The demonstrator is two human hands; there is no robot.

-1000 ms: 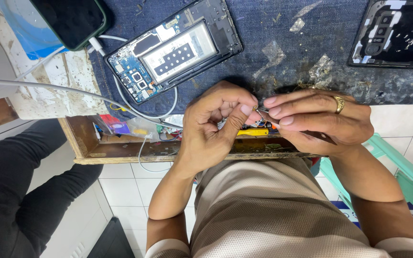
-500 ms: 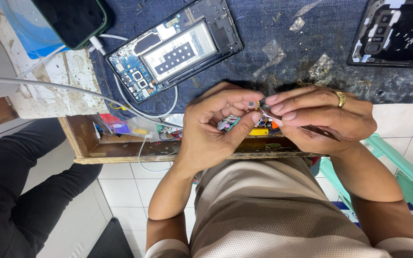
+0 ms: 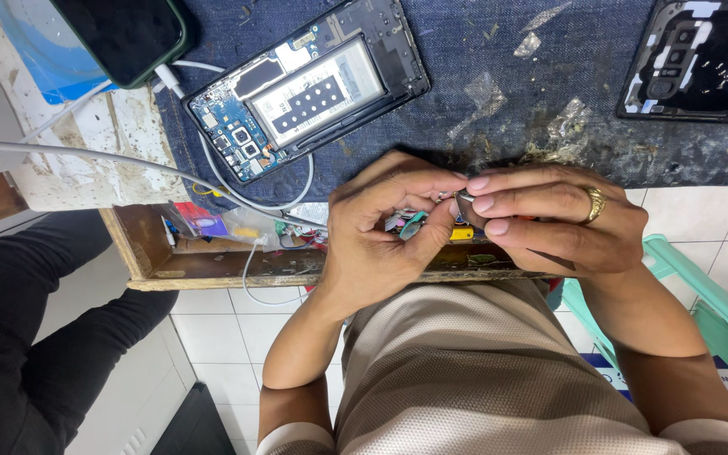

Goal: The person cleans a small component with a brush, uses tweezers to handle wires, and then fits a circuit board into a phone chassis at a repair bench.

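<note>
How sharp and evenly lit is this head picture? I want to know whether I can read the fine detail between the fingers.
Head view: light is soft and even; the opened phone is sharp. The left hand and right hand are crisp, but the small metal part pinched between them is mostly hidden by fingertips. Slight glare shows on the plastic scraps.

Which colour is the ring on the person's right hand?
The ring is gold, seen in the head view, the only one.
</note>
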